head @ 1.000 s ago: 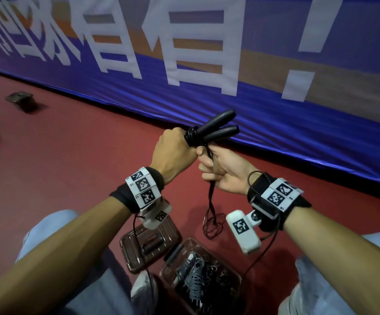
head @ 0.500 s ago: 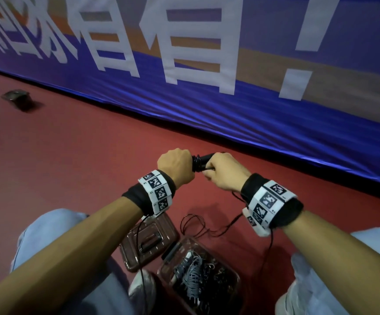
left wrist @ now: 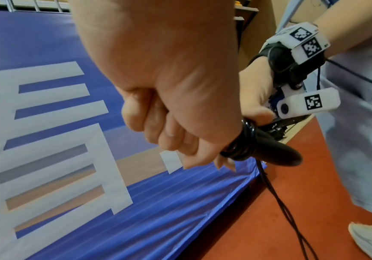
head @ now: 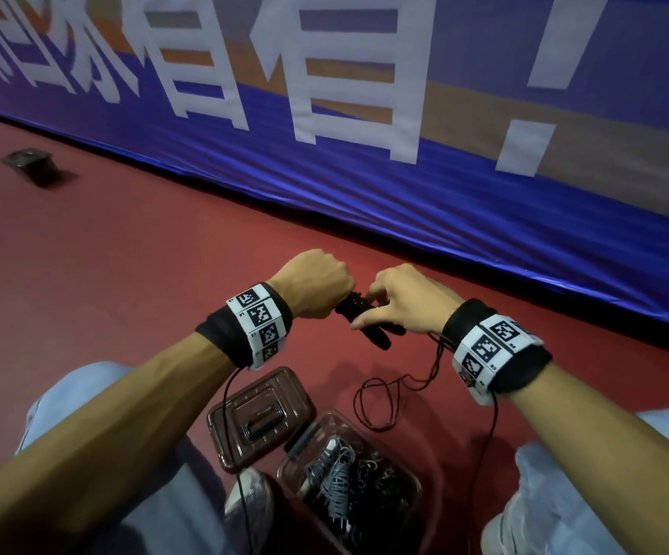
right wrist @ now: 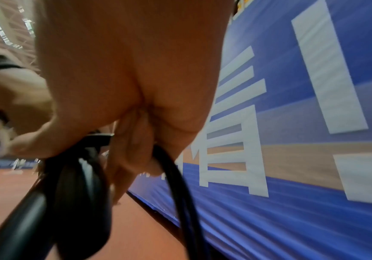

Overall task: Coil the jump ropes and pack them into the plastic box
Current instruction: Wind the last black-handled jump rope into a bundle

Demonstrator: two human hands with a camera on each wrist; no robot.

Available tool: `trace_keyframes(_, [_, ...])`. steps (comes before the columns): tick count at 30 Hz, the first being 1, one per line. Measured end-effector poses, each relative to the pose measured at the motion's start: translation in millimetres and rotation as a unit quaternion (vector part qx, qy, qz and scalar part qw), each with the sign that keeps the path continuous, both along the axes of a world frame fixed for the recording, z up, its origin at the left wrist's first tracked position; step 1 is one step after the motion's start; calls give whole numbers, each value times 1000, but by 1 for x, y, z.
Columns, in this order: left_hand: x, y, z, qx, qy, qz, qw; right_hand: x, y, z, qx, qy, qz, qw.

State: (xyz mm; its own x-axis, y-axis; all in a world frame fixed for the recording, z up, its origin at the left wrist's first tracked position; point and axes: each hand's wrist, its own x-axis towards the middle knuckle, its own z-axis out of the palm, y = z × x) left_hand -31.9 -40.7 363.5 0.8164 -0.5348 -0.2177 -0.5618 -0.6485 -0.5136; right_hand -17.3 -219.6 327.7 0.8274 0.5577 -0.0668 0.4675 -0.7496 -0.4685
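Jump rope of thin black cord, light and limp, trails in loops onto the red floor just beyond the clear brown plastic box; best held at its stiff black handles. Left hand fists the wound cord against the handles above the box; right hand pinches them too.

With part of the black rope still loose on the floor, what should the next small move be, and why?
Probably one more wrap: the left hand grips the black handles, already ringed by a few turns, while the right hand holds the cord. A loose loop of cord lies on the red floor beside the open plastic box.
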Motion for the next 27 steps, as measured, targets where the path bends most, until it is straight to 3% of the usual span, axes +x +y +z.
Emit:
trace_keyframes(9, [-6,4,3,-34,-20,-137,990,-9,1,10,83,176,84,977])
trace_keyframes(15, [-6,18,6,-195,-15,-184,963,-7,1,20,146,159,83,973])
trace_keyframes(18, [-6,16,2,-289,-33,-156,944,-10,1,27,214,153,89,961])
trace_keyframes(21, [-8,13,-1,-387,-42,-107,915,-14,5,30,273,155,31,949])
trace_keyframes(23, [-10,11,-2,-433,-35,-47,900,-15,11,27,348,186,-27,918])
trace_keyframes(24, [-11,9,-1,-467,-31,-7,884,-16,16,25,410,217,-64,883])
trace_keyframes(26, [-7,7,-1,-550,-25,88,830,-17,28,22,514,261,-128,807])
trace_keyframes(27, [-5,6,-1,-573,-28,137,807,-16,34,20,536,261,-152,788])
